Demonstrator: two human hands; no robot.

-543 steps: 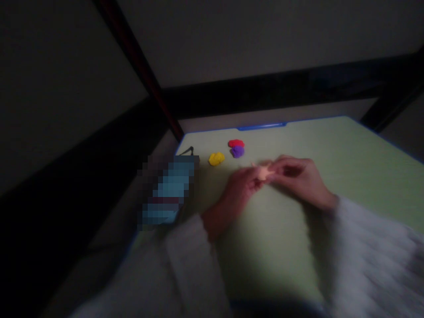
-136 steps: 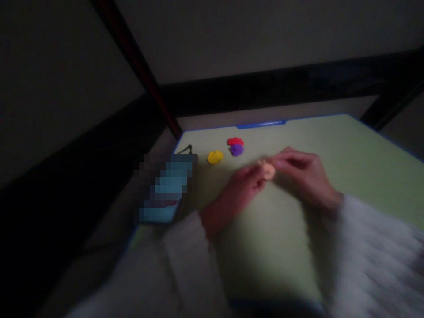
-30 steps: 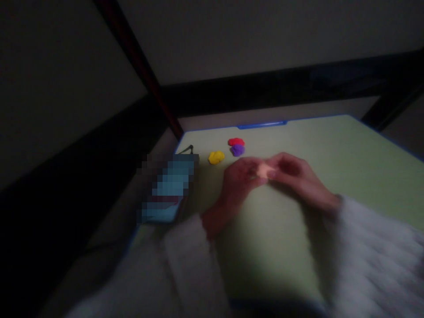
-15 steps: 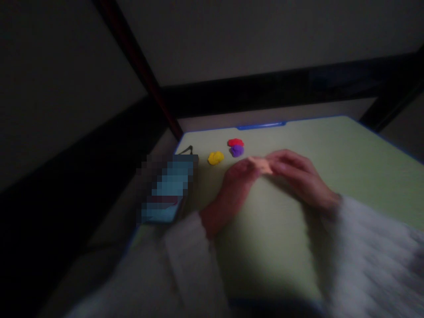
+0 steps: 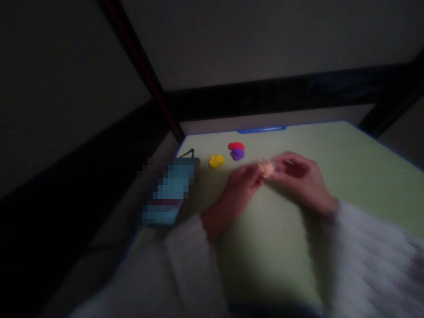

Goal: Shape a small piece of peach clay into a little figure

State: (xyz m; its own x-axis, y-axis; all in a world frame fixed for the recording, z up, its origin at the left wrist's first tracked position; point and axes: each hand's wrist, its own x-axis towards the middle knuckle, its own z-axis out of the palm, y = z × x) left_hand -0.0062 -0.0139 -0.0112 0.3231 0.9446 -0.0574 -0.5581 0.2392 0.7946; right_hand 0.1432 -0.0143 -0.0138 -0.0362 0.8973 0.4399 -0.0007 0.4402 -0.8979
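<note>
A small pale orange lump of clay (image 5: 266, 167) is pinched between the fingertips of both my hands, just above a light green table (image 5: 347, 168). My left hand (image 5: 238, 185) closes on it from the left. My right hand (image 5: 298, 176) closes on it from the right. Both arms wear fuzzy white sleeves. Beyond my hands three more clay lumps lie on the table: a yellow one (image 5: 216, 161), a red one (image 5: 236, 146) and a purple one (image 5: 237, 154) touching the red.
A blurred-out bluish object (image 5: 170, 190) lies at the table's left edge with a dark cord by it. The table has a blue rim and a blue handle (image 5: 261, 130) at its far edge. Dark rails and a dark red post (image 5: 142, 70) stand behind. The scene is dim.
My hands have stayed together on the orange lump and kept working it between the fingertips. The lump looks more bunched than half a second ago. The other lumps have not moved.
</note>
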